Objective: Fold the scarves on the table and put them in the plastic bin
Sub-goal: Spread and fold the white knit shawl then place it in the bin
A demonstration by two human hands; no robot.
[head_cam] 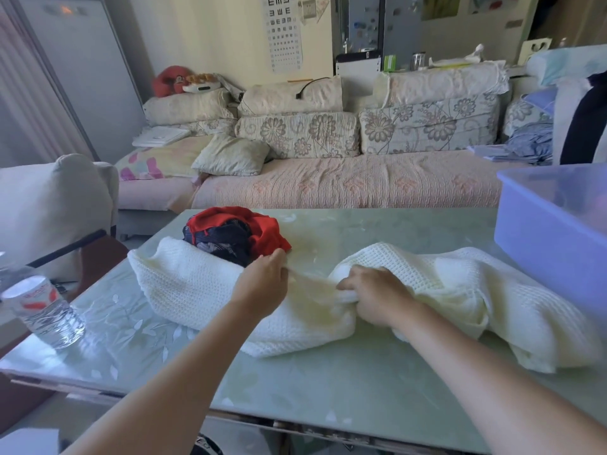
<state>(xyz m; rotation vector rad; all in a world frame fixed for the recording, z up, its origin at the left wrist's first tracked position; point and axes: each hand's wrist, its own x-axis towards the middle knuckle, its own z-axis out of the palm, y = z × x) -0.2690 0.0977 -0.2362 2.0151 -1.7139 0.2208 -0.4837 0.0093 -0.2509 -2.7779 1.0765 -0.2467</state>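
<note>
Both forearms reach out over the table (328, 372) — the left hand (262, 284) pinches the far edge of the cream scarf (197, 290), the right hand (374, 297) clenches its bunched middle. The scarf sprawls across the tabletop, its right end just beside the plastic bin (542, 238) — a red and navy scarf (243, 234) lies heaped behind it.

A cream waffle-knit scarf (184, 284) sprawls across the tabletop (361, 382), bunched at its middle. Behind its left end, a red scarf (266, 231) and a dark patterned scarf (223, 241) lie crumpled together. A pale-blue plastic bin (542, 238) stands at the right.
</note>
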